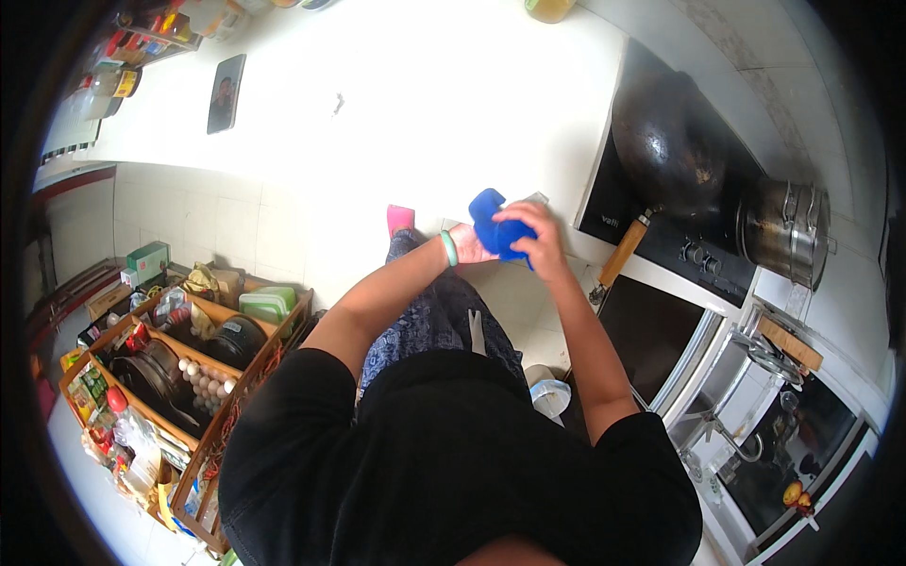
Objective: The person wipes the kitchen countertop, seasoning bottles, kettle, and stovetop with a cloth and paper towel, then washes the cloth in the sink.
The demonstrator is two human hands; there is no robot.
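A crumpled blue cloth [487, 206] is held between both hands, just off the front of the white countertop [439, 85]. My left hand [471, 244] lies palm up at the cloth's lower left side, with a pale green bangle [449, 247] on the wrist. Over the right part of the cloth bend the fingers of my right hand [541, 237]. Folds and fingers hide part of the grip. A small greyish item [539, 197] shows behind the right fingers; what it is I cannot tell.
Right of the hands, a dark wok [665, 141] with a wooden handle [626, 247] and a steel pot [782, 223] stand on the black gas hob [601, 191]. A phone [226, 93] lies on the counter. Low left is a wooden shelf unit [212, 361] with eggs and pans.
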